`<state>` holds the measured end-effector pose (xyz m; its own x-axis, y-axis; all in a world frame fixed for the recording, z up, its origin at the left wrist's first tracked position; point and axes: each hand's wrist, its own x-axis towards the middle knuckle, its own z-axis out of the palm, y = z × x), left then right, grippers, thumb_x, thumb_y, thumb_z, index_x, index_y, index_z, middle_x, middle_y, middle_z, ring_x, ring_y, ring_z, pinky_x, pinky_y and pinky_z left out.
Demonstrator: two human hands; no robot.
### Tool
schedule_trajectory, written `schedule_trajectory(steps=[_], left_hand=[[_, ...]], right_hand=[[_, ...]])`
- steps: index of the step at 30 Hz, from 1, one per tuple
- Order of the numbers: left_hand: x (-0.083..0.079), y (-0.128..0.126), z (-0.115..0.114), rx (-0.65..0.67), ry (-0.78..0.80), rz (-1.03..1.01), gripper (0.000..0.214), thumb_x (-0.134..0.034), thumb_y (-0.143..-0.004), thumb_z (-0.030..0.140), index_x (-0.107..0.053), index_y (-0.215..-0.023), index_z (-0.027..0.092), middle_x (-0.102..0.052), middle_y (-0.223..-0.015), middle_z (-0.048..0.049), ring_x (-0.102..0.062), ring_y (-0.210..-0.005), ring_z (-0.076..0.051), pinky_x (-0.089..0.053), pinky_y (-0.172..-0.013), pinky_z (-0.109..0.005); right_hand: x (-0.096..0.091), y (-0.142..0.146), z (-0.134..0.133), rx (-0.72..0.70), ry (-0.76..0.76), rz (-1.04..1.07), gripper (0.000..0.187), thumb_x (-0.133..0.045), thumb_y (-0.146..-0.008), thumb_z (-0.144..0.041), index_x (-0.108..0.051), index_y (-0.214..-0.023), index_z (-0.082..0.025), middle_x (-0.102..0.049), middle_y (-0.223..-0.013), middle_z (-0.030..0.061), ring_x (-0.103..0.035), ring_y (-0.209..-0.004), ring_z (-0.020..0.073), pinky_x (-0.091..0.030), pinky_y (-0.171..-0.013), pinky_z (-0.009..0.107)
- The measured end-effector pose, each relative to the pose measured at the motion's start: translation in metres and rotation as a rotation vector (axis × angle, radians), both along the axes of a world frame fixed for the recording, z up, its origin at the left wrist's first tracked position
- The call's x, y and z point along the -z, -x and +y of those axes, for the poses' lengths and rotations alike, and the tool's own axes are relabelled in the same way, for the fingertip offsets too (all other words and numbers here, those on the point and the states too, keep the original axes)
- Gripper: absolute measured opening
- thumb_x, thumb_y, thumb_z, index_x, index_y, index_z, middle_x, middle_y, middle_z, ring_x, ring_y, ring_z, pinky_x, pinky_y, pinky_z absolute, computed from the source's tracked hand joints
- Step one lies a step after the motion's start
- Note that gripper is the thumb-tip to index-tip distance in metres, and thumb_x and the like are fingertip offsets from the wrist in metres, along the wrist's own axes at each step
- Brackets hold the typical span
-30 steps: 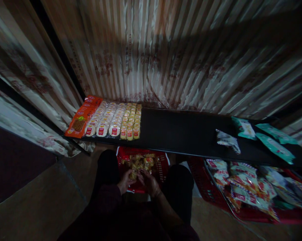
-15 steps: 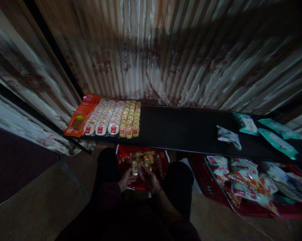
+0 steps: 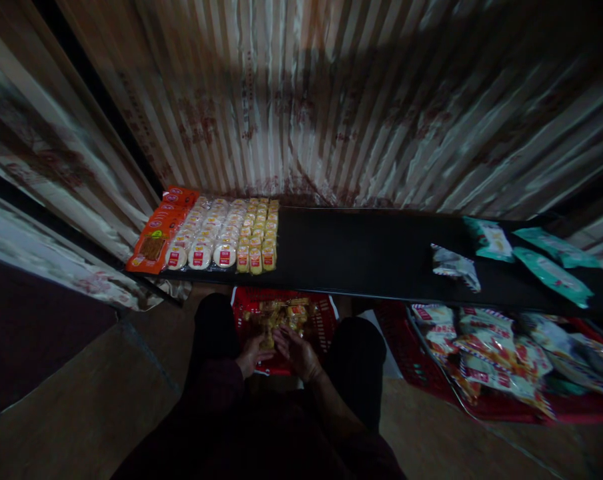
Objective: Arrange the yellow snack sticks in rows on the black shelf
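Between my knees stands a red plastic basket with several small yellow wrapped snack packets in it. My left hand is at the basket's near side, its fingers closed on one yellow packet. Right beside that packet, my right hand reaches in with its fingers stretched out; whether its fingertips touch a packet is hard to see in the dim light. On the black shelf above the basket, similar yellow packets stand in neat rows.
Left of those rows are round white wrapped cakes and orange packs. Green packets and a silver packet lie loose on the shelf's right. Below it, another red basket holds several bags. A pleated curtain hangs behind.
The yellow packet between my hands has tilted and dropped slightly lower, by my left fingers. My hands have barely shifted. The view has moved a little; the shelf goods are unchanged.
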<state>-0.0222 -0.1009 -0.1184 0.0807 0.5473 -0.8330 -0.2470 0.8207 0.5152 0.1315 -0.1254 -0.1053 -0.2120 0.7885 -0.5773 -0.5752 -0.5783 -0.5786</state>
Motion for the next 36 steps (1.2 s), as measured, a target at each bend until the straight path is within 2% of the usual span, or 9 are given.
schedule_trajectory(steps=[6,10,14,20,26,30,36], left_hand=[[-0.003,0.001,0.001,-0.018,0.013,-0.076,0.034,-0.046,-0.089,0.026,-0.055,-0.119,0.013,-0.058,-0.128,-0.0160,-0.071,-0.081,-0.021,-0.053,-0.079,-0.034],[-0.007,0.001,0.001,-0.005,0.012,-0.072,0.032,-0.046,-0.089,0.028,-0.057,-0.116,0.014,-0.059,-0.128,-0.0145,-0.070,-0.083,-0.021,-0.053,-0.079,-0.033],[-0.010,0.001,0.000,-0.001,0.010,-0.050,0.030,-0.047,-0.089,0.028,-0.060,-0.112,0.014,-0.064,-0.119,-0.0139,-0.070,-0.079,-0.019,-0.052,-0.078,-0.033],[-0.007,0.001,-0.001,0.019,-0.043,-0.046,0.029,-0.058,-0.082,0.027,-0.062,-0.108,0.016,-0.070,-0.099,-0.0092,-0.067,-0.075,-0.017,-0.052,-0.078,-0.031],[-0.003,0.001,0.000,0.067,-0.062,-0.059,0.031,-0.052,-0.084,0.026,-0.058,-0.113,0.018,-0.070,-0.093,-0.0069,-0.066,-0.076,-0.015,-0.051,-0.077,-0.028],[-0.003,0.002,0.000,0.118,-0.098,-0.090,0.036,-0.053,-0.083,0.028,-0.056,-0.118,0.021,-0.070,-0.097,-0.0063,-0.065,-0.078,-0.015,-0.049,-0.079,-0.028],[-0.004,0.003,-0.002,0.132,-0.112,-0.074,0.046,-0.055,-0.080,0.029,-0.052,-0.125,0.021,-0.066,-0.107,-0.0070,-0.062,-0.089,-0.017,-0.048,-0.082,-0.029]], right_hand=[[-0.003,-0.001,0.001,0.012,-0.010,0.019,0.042,-0.063,-0.072,-0.040,-0.062,-0.111,-0.024,-0.066,-0.118,0.0076,-0.060,-0.113,0.0214,-0.042,-0.097,0.035],[-0.001,-0.002,0.001,0.019,0.000,0.030,0.041,-0.063,-0.072,-0.039,-0.063,-0.110,-0.024,-0.067,-0.117,0.0073,-0.060,-0.112,0.0210,-0.042,-0.098,0.035],[0.007,-0.001,0.000,0.033,0.008,0.019,0.041,-0.066,-0.069,-0.040,-0.064,-0.106,-0.024,-0.068,-0.114,0.0070,-0.061,-0.110,0.0209,-0.041,-0.098,0.036],[0.020,0.001,0.003,0.039,0.025,-0.073,0.042,-0.070,-0.061,-0.044,-0.067,-0.098,-0.025,-0.068,-0.112,0.0077,-0.060,-0.110,0.0253,-0.040,-0.099,0.041],[0.026,0.000,0.003,0.056,0.035,-0.100,0.046,-0.074,-0.055,-0.048,-0.068,-0.096,-0.026,-0.068,-0.114,0.0068,-0.057,-0.115,0.0265,-0.039,-0.099,0.041],[0.030,0.000,0.002,0.055,0.043,-0.111,0.049,-0.075,-0.052,-0.048,-0.068,-0.096,-0.027,-0.068,-0.114,0.0057,-0.056,-0.114,0.0256,-0.038,-0.099,0.040],[0.033,0.001,0.000,0.039,0.011,-0.114,0.046,-0.073,-0.055,-0.049,-0.069,-0.095,-0.026,-0.067,-0.115,0.0059,-0.056,-0.114,0.0245,-0.038,-0.097,0.038]])
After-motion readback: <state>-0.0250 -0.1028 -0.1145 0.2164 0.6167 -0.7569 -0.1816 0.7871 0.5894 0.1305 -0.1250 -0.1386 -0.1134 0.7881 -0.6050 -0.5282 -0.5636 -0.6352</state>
